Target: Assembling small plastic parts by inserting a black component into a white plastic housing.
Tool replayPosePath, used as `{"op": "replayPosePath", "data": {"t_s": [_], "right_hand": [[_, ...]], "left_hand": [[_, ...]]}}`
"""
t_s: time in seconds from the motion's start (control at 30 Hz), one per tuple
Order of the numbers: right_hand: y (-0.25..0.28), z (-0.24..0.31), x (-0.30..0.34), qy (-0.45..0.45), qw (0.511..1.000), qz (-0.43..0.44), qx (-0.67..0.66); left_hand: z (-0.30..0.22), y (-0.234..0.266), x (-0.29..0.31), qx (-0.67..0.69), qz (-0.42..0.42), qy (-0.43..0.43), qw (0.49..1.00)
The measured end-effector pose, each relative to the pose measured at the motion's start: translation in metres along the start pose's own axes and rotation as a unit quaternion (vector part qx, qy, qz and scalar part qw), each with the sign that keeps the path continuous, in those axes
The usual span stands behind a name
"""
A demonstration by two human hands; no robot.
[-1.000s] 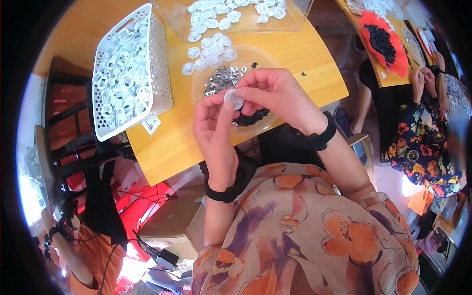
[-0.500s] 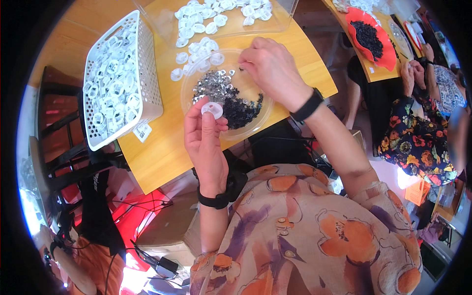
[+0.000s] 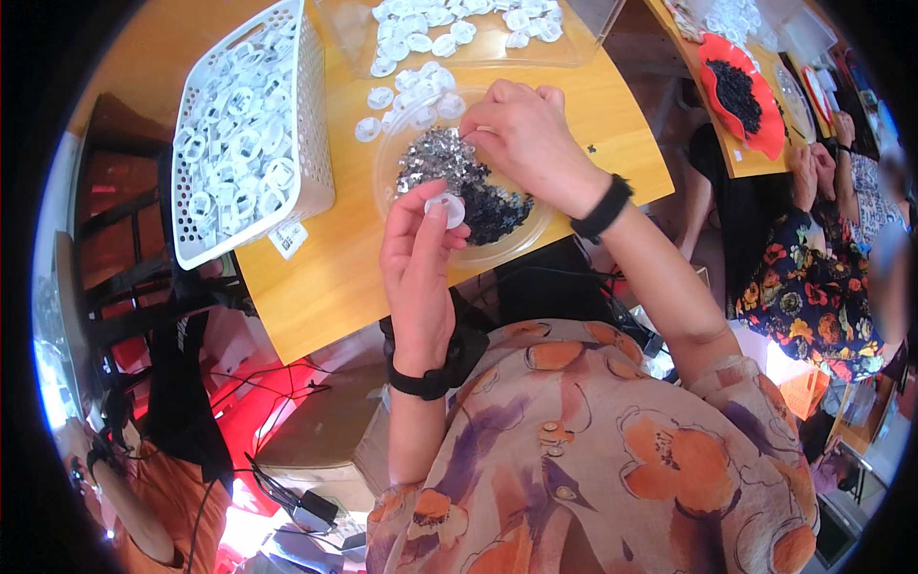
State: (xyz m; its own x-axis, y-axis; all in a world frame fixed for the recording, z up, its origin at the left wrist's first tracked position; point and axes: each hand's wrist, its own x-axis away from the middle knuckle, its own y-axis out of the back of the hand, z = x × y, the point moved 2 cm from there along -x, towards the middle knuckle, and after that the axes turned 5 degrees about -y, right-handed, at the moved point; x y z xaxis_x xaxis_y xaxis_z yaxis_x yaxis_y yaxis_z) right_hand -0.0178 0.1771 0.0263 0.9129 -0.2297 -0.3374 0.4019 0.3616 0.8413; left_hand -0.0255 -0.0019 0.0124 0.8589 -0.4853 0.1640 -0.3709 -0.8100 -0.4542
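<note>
Between the thumb and fingers of my left hand (image 3: 418, 277) is a small white round plastic piece (image 3: 447, 210), held over the near left edge of a clear round bowl (image 3: 384, 177). Shiny silver metal pieces (image 3: 430, 158) fill the bowl's left part. Small black pieces (image 3: 499, 218) are heaped on the near right. My right hand (image 3: 531, 139) is over the bowl's far side, its thumb and index finger pinched together right at the edge of the silver pieces. Whatever lies between those fingertips is too small to make out.
A white perforated basket (image 3: 318, 187) full of white plastic pieces stands left. Loose white discs (image 3: 421, 88) lie behind the bowl, near a clear tray (image 3: 574, 43) of more. A tiny black piece (image 3: 592, 148) lies on the wooden table (image 3: 306, 306). Another person sits right, by a red dish (image 3: 770, 142).
My right hand has moved left across the bowl to the silver pieces. The left hand keeps hold of the white piece. The whole view has shifted slightly.
</note>
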Motion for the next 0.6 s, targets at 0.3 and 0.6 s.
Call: {"op": "replayPosePath", "data": {"t_s": [0.3,0.6], "right_hand": [[0.018,0.021,0.021,-0.123,0.871,0.131,-0.457],[0.03,0.021,0.023,-0.133,0.878,0.164,-0.43]], "left_hand": [[0.005,-0.011,-0.004,-0.024,-0.019,-0.032,0.999],[0.007,-0.021,0.002,-0.083,-0.025,-0.055,0.995]]}}
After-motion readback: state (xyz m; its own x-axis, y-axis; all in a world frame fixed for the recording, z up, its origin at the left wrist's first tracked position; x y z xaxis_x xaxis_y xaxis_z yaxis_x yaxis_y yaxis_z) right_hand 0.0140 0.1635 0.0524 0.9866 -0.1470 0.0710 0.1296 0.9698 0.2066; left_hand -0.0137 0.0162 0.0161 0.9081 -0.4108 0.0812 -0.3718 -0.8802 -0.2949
